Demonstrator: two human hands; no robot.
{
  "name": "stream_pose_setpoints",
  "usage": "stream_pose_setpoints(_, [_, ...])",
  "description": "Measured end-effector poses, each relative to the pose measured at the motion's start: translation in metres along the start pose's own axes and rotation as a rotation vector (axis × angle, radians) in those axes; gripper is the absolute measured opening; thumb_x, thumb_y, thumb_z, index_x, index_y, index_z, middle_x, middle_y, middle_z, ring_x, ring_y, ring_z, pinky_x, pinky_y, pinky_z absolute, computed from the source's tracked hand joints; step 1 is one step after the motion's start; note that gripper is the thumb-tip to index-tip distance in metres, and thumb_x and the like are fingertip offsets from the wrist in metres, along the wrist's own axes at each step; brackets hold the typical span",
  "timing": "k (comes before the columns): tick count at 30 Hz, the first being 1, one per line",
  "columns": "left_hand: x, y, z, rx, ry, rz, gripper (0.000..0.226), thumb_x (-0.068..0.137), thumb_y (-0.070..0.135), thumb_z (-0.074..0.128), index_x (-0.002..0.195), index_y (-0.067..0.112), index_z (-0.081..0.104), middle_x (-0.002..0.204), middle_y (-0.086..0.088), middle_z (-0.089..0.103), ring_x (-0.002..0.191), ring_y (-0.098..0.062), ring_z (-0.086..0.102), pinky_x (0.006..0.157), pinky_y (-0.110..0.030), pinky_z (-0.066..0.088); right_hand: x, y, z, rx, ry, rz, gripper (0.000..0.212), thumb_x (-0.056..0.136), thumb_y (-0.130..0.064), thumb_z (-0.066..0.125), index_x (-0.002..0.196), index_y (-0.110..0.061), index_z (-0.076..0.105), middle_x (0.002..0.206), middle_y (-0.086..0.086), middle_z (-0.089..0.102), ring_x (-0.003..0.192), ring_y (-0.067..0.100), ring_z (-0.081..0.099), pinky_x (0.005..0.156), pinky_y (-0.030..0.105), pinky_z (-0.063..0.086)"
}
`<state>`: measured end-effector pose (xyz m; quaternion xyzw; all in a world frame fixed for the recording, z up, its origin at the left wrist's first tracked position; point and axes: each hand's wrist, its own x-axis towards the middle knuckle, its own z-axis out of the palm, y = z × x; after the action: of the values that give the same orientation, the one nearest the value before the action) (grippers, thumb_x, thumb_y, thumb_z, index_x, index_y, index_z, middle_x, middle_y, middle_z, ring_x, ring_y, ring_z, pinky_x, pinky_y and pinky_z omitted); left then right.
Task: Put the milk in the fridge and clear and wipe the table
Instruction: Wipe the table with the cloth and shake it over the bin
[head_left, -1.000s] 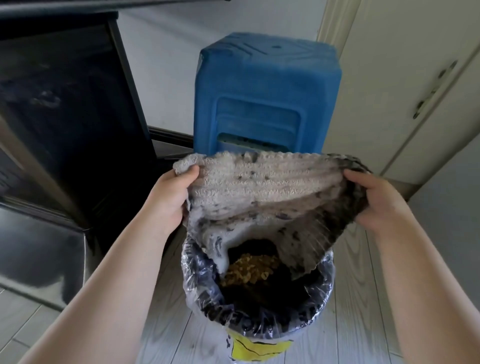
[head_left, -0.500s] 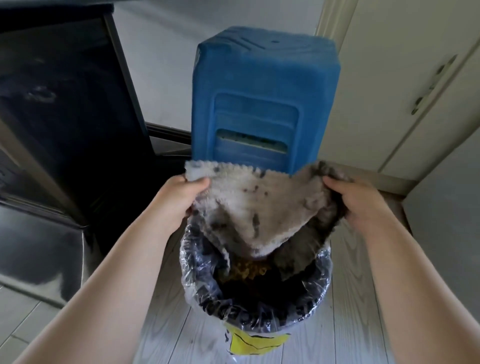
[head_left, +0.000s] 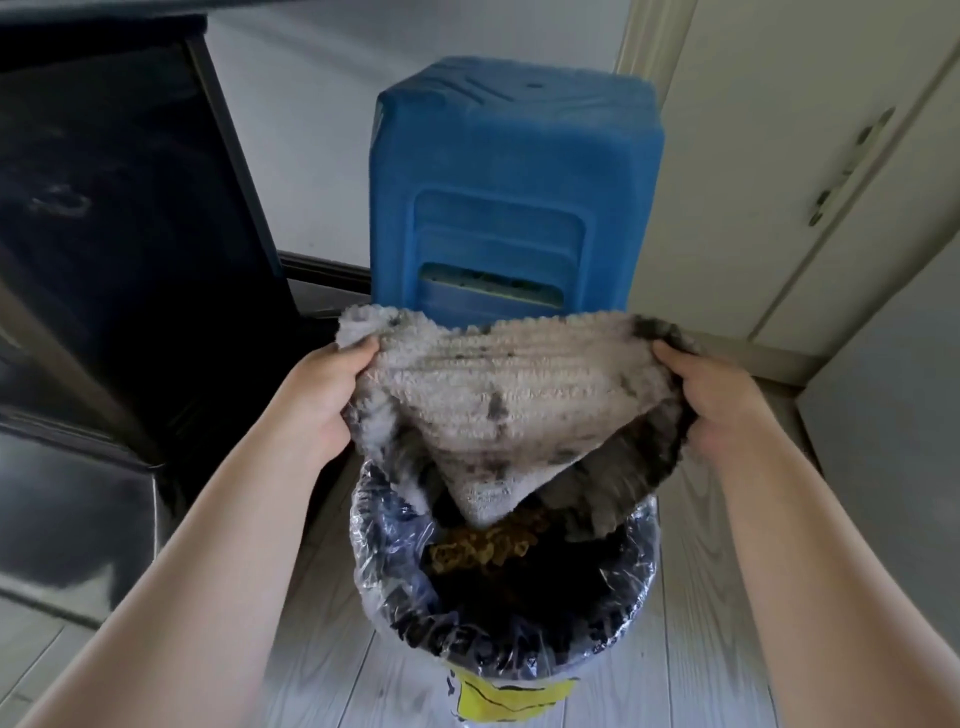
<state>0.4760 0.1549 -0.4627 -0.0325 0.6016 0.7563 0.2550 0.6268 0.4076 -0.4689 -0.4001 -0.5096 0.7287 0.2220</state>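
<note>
Two hands: both pinch the top edge of one cloth and spread it wide above a bin.
Dark cabinet (head_left: 119, 223): fills the left side of the view, glossy and black.
Pale doors (head_left: 810, 156): on the right, with a small metal handle.
Floor (head_left: 332, 675): light wood-grain boards under the bin.
Blue stool (head_left: 514, 182): plastic, standing behind the cloth and the bin, against the wall.
Bin (head_left: 498, 649): lined with a clear plastic bag, open at the top, a yellow label low on its front; brownish crumbs lie inside on dark contents.
Cloth (head_left: 498, 395): pale, nubbly, smeared with dark stains; its lower point hangs down into the bin's mouth, just over the crumbs.
Left hand (head_left: 322, 395): closed on the cloth's left corner, thumb on top, fingers hidden behind the fabric.
Right hand (head_left: 717, 400): closed on the cloth's right, darker corner, thumb on top.
Milk, fridge, table: cannot tell where they are from this view.
</note>
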Motion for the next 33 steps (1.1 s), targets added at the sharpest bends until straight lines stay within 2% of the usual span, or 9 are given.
stream_pose_setpoints(5, [-0.014, 0.006, -0.007, 0.403, -0.283, 0.088, 0.05, 0.059, 0.036, 0.079, 0.103, 0.018, 0.062, 0.093, 0.005, 0.07, 0.09, -0.009, 0.064, 0.08, -0.029, 0.048, -0.003, -0.003, -0.002, -0.037, -0.101, 0.023, 0.016, 0.08, -0.027, 0.069, 0.089, -0.014, 0.068, 0.075, 0.002, 0.074, 0.065, 0.016, 0.071, 0.071, 0.034, 0.053])
stream_pose_setpoints(8, [-0.01, 0.009, -0.023, 0.807, -0.345, 0.041, 0.05, 0.061, 0.008, 0.082, 0.107, 0.015, 0.064, 0.101, -0.002, 0.071, 0.097, -0.019, 0.066, 0.094, -0.041, 0.048, -0.018, -0.014, -0.013, -0.142, -0.478, -0.023, 0.05, 0.05, -0.026, 0.087, 0.094, -0.012, 0.069, 0.091, 0.006, 0.073, 0.079, 0.02, 0.071, 0.074, 0.032, 0.056])
stream_pose_setpoints(10, [-0.005, 0.007, -0.027, 0.91, -0.244, 0.039, 0.035, 0.066, 0.002, 0.079, 0.097, 0.012, 0.067, 0.095, -0.008, 0.072, 0.092, -0.028, 0.067, 0.092, -0.047, 0.05, -0.023, -0.015, -0.019, -0.443, -0.584, -0.047, 0.054, 0.043, -0.001, 0.082, 0.095, -0.011, 0.068, 0.089, 0.005, 0.073, 0.083, 0.021, 0.069, 0.072, 0.029, 0.056])
stream_pose_setpoints(14, [-0.008, 0.012, -0.028, 0.707, -0.175, 0.034, 0.024, 0.068, 0.003, 0.075, 0.089, 0.011, 0.066, 0.079, -0.007, 0.074, 0.083, -0.027, 0.067, 0.078, -0.036, 0.051, -0.013, -0.009, -0.021, -1.11, -0.12, -0.298, 0.022, 0.061, 0.006, 0.072, 0.079, -0.006, 0.066, 0.072, 0.006, 0.062, 0.069, 0.02, 0.057, 0.062, 0.028, 0.041])
stream_pose_setpoints(20, [-0.011, 0.015, -0.033, 0.02, -0.323, -0.119, 0.059, 0.064, 0.014, 0.074, 0.12, 0.005, 0.058, 0.113, -0.013, 0.068, 0.106, -0.029, 0.065, 0.085, -0.043, 0.05, -0.015, -0.015, -0.029, -0.153, -0.336, -0.167, 0.016, 0.071, 0.004, 0.064, 0.079, -0.009, 0.07, 0.066, -0.003, 0.072, 0.061, 0.007, 0.067, 0.059, 0.018, 0.055])
stream_pose_setpoints(22, [-0.014, 0.018, -0.028, -0.155, -0.373, -0.096, 0.052, 0.057, 0.016, 0.08, 0.107, 0.01, 0.067, 0.106, -0.01, 0.071, 0.097, -0.025, 0.068, 0.079, -0.041, 0.057, -0.016, -0.021, -0.027, 0.084, -0.37, -0.169, 0.023, 0.065, -0.009, 0.067, 0.089, -0.008, 0.069, 0.076, 0.002, 0.073, 0.07, 0.012, 0.069, 0.067, 0.023, 0.057])
stream_pose_setpoints(24, [-0.016, 0.014, -0.017, -0.125, -0.319, -0.054, 0.01, 0.074, 0.013, 0.068, 0.081, 0.016, 0.073, 0.084, -0.005, 0.074, 0.078, -0.019, 0.071, 0.068, -0.033, 0.059, -0.016, -0.018, -0.024, 0.021, -0.309, -0.18, 0.01, 0.082, -0.004, 0.056, 0.087, -0.007, 0.064, 0.068, 0.0, 0.072, 0.063, 0.011, 0.068, 0.061, 0.021, 0.056])
stream_pose_setpoints(27, [-0.014, -0.004, -0.006, 0.277, -0.033, 0.04, 0.017, 0.089, 0.008, 0.058, 0.074, 0.013, 0.063, 0.058, 0.001, 0.067, 0.056, -0.017, 0.062, 0.058, -0.025, 0.048, -0.016, 0.0, -0.018, -0.316, -0.153, -0.142, 0.019, 0.089, -0.002, 0.054, 0.072, -0.009, 0.06, 0.048, -0.005, 0.064, 0.051, 0.015, 0.061, 0.049, 0.02, 0.049])
stream_pose_setpoints(33, [-0.015, 0.013, -0.002, 0.239, -0.049, -0.06, 0.017, 0.088, 0.019, 0.059, 0.1, 0.008, 0.064, 0.1, -0.016, 0.068, 0.093, -0.032, 0.065, 0.091, -0.049, 0.049, -0.014, -0.014, -0.015, -0.049, -0.128, -0.031, 0.013, 0.093, -0.016, 0.052, 0.088, -0.011, 0.063, 0.067, -0.001, 0.072, 0.058, 0.011, 0.068, 0.055, 0.024, 0.056])
